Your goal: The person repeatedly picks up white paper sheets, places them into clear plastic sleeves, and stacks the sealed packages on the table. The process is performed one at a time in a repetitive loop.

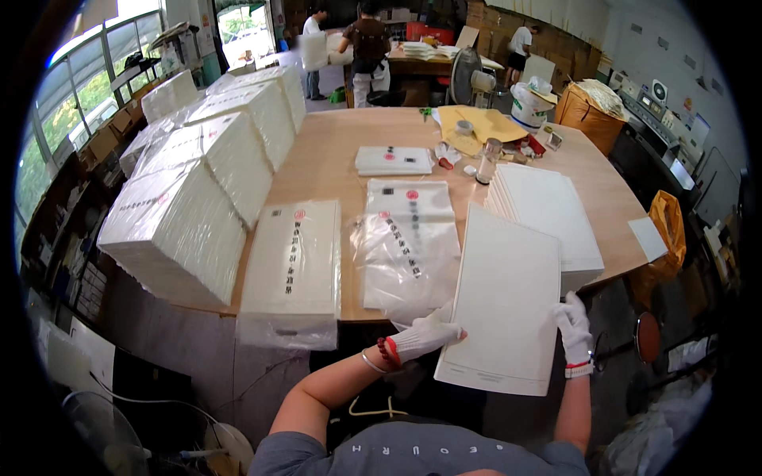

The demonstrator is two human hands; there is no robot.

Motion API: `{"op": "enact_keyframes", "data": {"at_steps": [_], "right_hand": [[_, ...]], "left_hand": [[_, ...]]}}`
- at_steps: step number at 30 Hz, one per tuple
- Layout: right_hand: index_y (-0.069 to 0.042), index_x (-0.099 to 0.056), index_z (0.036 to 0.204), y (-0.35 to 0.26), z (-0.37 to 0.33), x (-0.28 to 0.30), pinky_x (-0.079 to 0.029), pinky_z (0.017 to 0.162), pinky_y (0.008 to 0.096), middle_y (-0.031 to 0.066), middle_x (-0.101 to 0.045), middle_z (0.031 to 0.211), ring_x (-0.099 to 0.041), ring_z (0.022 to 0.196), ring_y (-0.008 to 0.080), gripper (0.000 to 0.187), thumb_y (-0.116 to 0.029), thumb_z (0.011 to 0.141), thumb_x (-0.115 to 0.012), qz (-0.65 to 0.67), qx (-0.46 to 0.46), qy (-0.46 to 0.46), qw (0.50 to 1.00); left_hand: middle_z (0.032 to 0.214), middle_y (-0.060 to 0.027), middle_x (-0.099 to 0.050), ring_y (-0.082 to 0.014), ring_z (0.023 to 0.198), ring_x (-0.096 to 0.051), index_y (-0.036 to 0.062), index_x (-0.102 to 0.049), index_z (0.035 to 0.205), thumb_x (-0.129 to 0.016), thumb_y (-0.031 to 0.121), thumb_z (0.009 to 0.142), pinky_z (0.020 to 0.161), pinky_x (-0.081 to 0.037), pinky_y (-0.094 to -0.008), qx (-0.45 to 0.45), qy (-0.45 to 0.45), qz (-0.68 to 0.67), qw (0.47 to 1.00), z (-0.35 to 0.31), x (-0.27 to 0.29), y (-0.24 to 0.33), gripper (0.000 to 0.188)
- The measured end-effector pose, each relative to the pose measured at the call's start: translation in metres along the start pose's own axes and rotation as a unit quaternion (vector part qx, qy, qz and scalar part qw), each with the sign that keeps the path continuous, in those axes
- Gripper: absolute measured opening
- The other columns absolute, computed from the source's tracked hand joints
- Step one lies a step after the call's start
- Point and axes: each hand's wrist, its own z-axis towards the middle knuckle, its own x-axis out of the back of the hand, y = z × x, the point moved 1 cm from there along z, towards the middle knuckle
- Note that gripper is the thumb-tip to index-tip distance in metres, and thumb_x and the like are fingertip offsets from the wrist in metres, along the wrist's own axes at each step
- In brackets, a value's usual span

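In front of me, a large white paper sheaf [504, 305] is tilted between my hands, its far end against a stack of white paper [548, 210]. I cannot tell how many sheets it has. My left hand [427, 335], in a white glove with bare fingertips, grips its left edge. My gloved right hand [573, 327] is closed at its right edge. Beside my left hand lie clear printed plastic bags [409, 246], overhanging the table edge. Further left lies a bagged paper pack [290, 258] with red and black print.
Plastic-wrapped paper bundles [178, 226] line the table's left side. A smaller pile of bags [393, 160] lies farther back. Beyond are a glass jar [488, 155], yellow paper [468, 127], a white bucket [530, 107] and a fan [466, 78]. Several people work at the back.
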Motion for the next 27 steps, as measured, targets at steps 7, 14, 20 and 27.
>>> {"op": "enact_keyframes", "data": {"at_steps": [7, 14, 20, 27], "right_hand": [[0.002, -0.044, 0.123, -0.033, -0.051, -0.147, -0.041, 0.093, 0.0348, 0.0127, -0.051, 0.119, -0.049, 0.109, 0.0214, 0.048, -0.036, 0.093, -0.044, 0.348, -0.001, 0.036, 0.937], [0.004, -0.051, 0.113, -0.015, -0.034, -0.109, -0.049, 0.072, 0.0312, 0.0123, -0.061, 0.098, -0.060, 0.083, 0.0193, 0.048, -0.033, 0.085, -0.063, 0.194, 0.071, 0.163, 0.965], [-0.003, -0.063, 0.095, -0.030, -0.051, -0.072, -0.050, 0.072, 0.0311, 0.0138, -0.063, 0.094, -0.063, 0.081, 0.0259, 0.031, -0.028, 0.078, -0.068, -0.070, 0.192, 0.068, 0.976], [-0.009, -0.061, 0.092, -0.028, -0.002, -0.128, -0.049, 0.060, 0.0404, 0.0115, -0.062, 0.089, -0.061, 0.071, 0.0305, 0.023, -0.023, 0.074, -0.064, -0.298, 0.139, -0.127, 0.936]], "left_hand": [[0.135, -0.0403, -0.020, -0.0580, 0.122, -0.023, -0.0116, -0.030, 0.129, -0.064, 0.029, 0.062, 0.103, -0.020, -0.0587, -0.355, 0.226, 0.322, 0.848, 0.006, -0.101, -0.049, 0.085], [0.127, -0.0309, -0.037, -0.0473, 0.118, -0.035, -0.0066, -0.038, 0.128, -0.066, 0.023, 0.066, 0.098, -0.029, -0.0551, -0.296, 0.438, 0.298, 0.795, 0.031, -0.026, -0.038, 0.074], [0.084, -0.0072, -0.063, -0.0114, 0.073, -0.058, -0.0027, -0.051, 0.116, -0.064, 0.009, 0.081, 0.062, -0.046, -0.0252, -0.188, 0.115, -0.246, 0.944, 0.088, 0.065, -0.051, 0.039], [0.090, -0.0072, -0.060, -0.0181, 0.084, -0.058, 0.0046, -0.053, 0.110, -0.058, 0.016, 0.083, 0.075, -0.047, -0.0310, -0.331, 0.101, -0.005, 0.938, 0.087, 0.012, -0.028, 0.030]]}}
